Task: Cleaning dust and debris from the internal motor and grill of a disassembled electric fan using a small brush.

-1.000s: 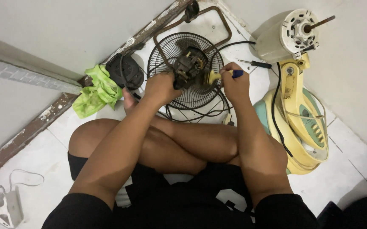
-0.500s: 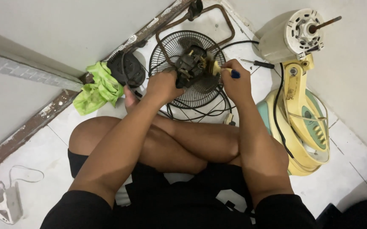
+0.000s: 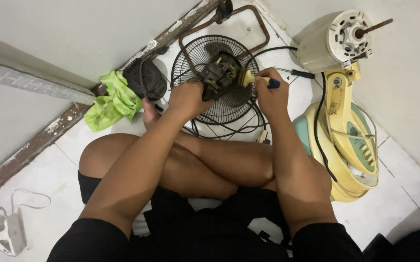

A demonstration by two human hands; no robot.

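Little has moved since a second ago: both hands stay on the fan motor (image 3: 218, 75), screwdriver tip still at its right side. Left hand (image 3: 186, 98) is closed around the motor's left edge, holding it above the black wire fan guard (image 3: 219, 104) on the tiled floor. Right hand (image 3: 267, 97) is clamped on the yellow-and-blue screwdriver (image 3: 258, 80), shaft pointing left into the motor, which sits between both hands

Fan motor (image 3: 219, 75) on wire grille (image 3: 190, 63), cloth (image 3: 113, 99) left, fan stand (image 3: 343, 140) right
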